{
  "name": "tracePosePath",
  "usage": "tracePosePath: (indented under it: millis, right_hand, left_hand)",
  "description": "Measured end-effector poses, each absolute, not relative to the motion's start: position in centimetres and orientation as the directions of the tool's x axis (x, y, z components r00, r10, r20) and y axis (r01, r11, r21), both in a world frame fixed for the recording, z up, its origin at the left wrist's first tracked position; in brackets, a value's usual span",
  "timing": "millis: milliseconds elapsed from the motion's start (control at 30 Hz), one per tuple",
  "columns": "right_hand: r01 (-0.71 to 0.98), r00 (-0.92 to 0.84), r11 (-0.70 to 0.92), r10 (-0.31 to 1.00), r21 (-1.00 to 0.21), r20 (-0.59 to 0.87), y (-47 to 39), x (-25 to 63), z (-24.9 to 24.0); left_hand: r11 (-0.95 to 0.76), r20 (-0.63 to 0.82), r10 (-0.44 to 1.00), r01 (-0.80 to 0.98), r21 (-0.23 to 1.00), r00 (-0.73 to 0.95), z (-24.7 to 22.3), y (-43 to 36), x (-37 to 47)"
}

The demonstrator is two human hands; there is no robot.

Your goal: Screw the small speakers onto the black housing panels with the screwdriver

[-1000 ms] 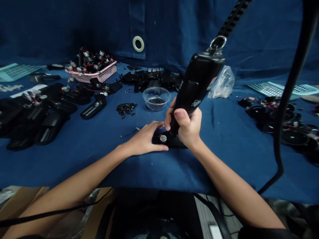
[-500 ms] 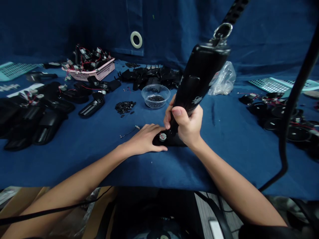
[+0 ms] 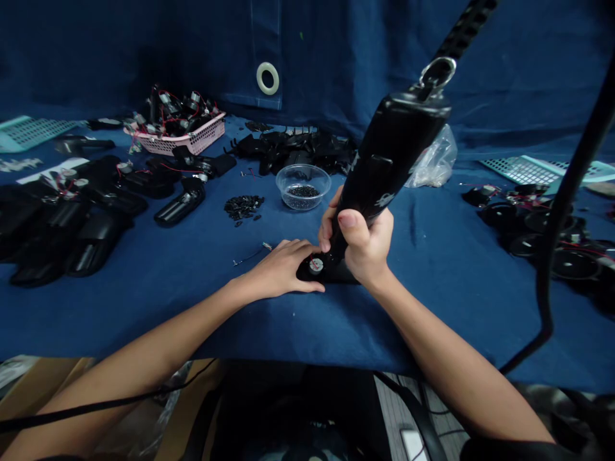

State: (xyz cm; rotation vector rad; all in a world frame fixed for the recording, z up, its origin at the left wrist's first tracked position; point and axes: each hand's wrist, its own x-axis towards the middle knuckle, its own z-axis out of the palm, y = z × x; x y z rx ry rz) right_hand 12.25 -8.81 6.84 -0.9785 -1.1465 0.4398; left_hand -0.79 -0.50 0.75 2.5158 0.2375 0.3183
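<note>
My right hand (image 3: pixel 364 246) is wrapped round a black electric screwdriver (image 3: pixel 387 157), which leans up to the right from a strap and metal ring. Its lower end meets a black plastic housing (image 3: pixel 339 274) on the table; the tip and any screw are hidden. My left hand (image 3: pixel 283 269) grips the housing's left end between thumb and fingers. A small round motor (image 3: pixel 316 265) with a red wire sits in the housing, just beside my left hand. Behind the hands stand a clear bowl of tiny dark screws (image 3: pixel 303 191) and a pile of small black parts (image 3: pixel 243 207).
Black housings (image 3: pixel 98 240) lie heaped on the left, near a pink basket (image 3: pixel 204 136) of motors. More black parts (image 3: pixel 300 148) lie at the back, beside a plastic bag (image 3: pixel 435 160). Round black parts (image 3: pixel 538 234) fill the right side. A thick black cable (image 3: pixel 545 275) hangs there.
The view has shifted slightly. The screwdriver's top leans a little more to the right and sits a bit lower. Both hands keep their hold.
</note>
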Motion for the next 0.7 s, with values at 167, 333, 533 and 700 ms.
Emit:
tracePosePath:
  millis: [167,333,533,700]
  right_hand:
    - [0.181,0.404,0.501,0.746,-0.846,0.529,-8.86,12.23,6.77]
    - [0.154,0.402,0.504,0.754,-0.850,0.520,-8.76,12.30,6.69]
    - [0.089,0.395,0.530,0.758,-0.843,0.519,-8.56,12.56,6.34]
    - [0.119,0.451,0.525,0.728,-0.843,0.517,-8.54,12.47,6.44]
  left_hand:
    - [-0.806,0.162,0.240,0.104,0.582,0.957,0.78,-0.46,-0.74]
    - [-0.804,0.156,0.250,0.115,0.584,0.956,0.83,-0.54,-0.77]
    - [-0.807,0.153,0.256,0.123,0.578,0.954,0.91,-0.62,-0.76]
    - [-0.810,0.154,0.256,0.125,0.573,0.954,0.86,-0.70,-0.70]
